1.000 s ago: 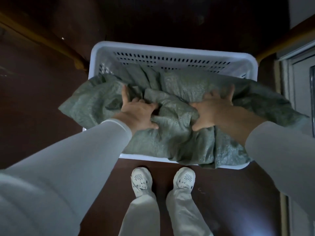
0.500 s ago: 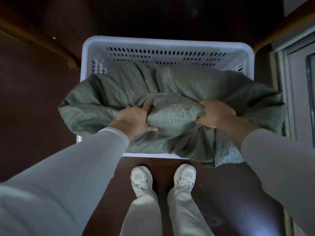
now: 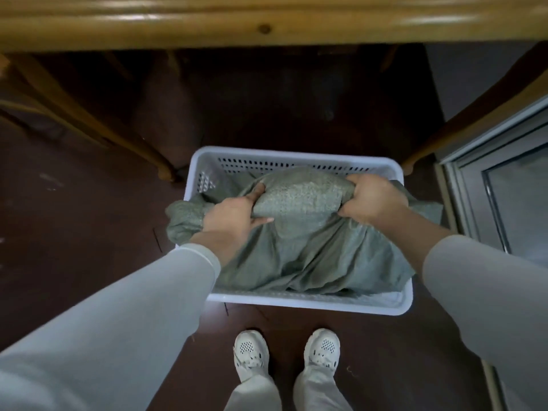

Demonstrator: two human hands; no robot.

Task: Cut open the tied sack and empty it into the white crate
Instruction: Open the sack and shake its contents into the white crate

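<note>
Both hands are now gripping higher on the sack (image 3: 299,232) than half a second ago, and the bundle between them is rising, so that the cloth below is hanging in long folds instead of lying spread over the rim. The view is also pulling back, bringing a wooden tabletop (image 3: 267,22) edge into sight at the top.

The left hand (image 3: 234,216) is clutching a bunch of the green weave, its fingers (image 3: 256,192) curling over the top; the right hand (image 3: 372,200) is fisting the opposite side. Holding it at two points is probably meant to lift the closed end so the contents slide down and out. The sack is hanging inside the crate (image 3: 296,301), one fold spilling over the left rim. The crate is sitting on the dark floor (image 3: 74,218) just ahead of the shoes (image 3: 251,355), keeping any spill contained. What is falling out is hidden by the cloth.
</note>
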